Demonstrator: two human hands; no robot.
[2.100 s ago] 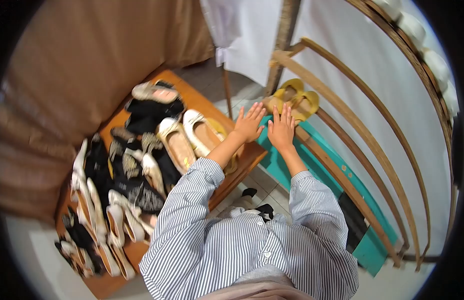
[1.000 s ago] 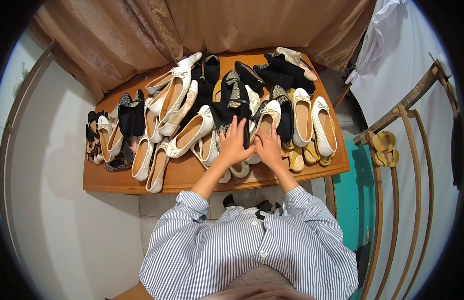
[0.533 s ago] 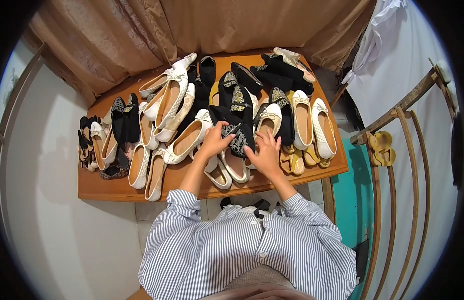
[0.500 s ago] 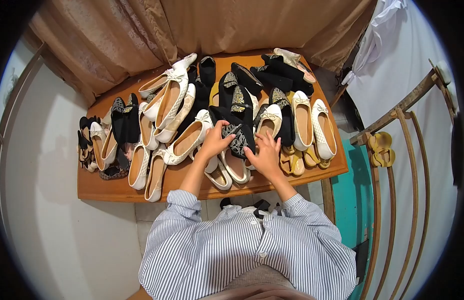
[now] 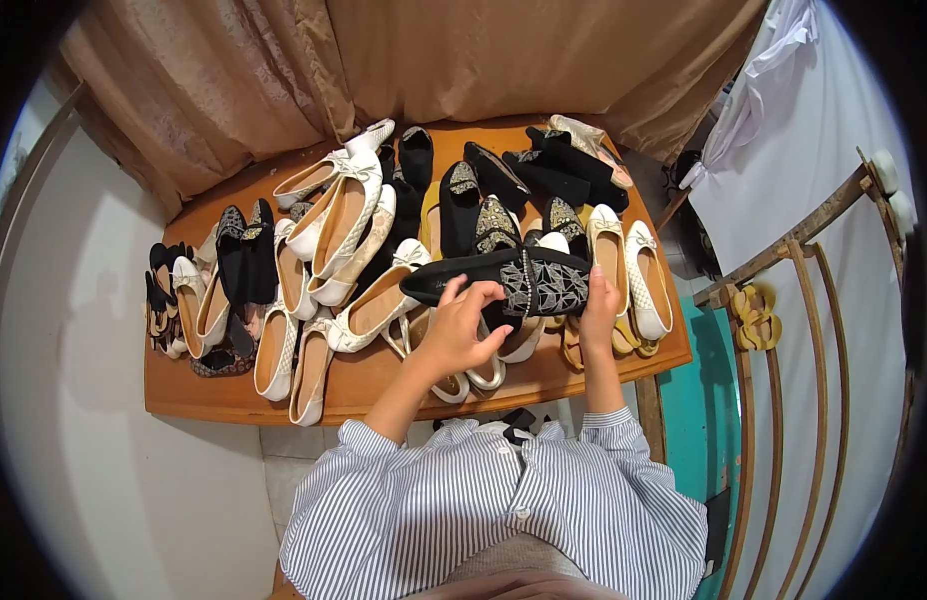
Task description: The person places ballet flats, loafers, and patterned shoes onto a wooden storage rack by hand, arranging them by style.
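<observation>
A black loafer (image 5: pixel 551 283) with a silver geometric pattern and a beaded strap lies sideways across my two hands, above the other shoes. My right hand (image 5: pixel 601 308) is closed around its toe end. My left hand (image 5: pixel 462 328) is on the near side of the shoe, fingers curled over the edge by the opening and thumb lower down, apart from them. White flats stand below and beside my hands, one pair (image 5: pixel 644 280) to the right and a bow-topped flat (image 5: pixel 384 290) to the left. Part of the shoes under the loafer is hidden.
Many black, white and tan shoes crowd the wooden table (image 5: pixel 209 395). Black embellished loafers (image 5: pixel 462 205) stand behind my hands. Yellow sandals (image 5: pixel 756 318) hang on a wooden rack (image 5: pixel 819 350) at the right. A brown curtain (image 5: pixel 504 60) hangs behind the table.
The patterned loafer has been lifted from the pile and turned sideways, toe to the right. My right hand moved right onto its toe; my left hand shifted slightly lower.
</observation>
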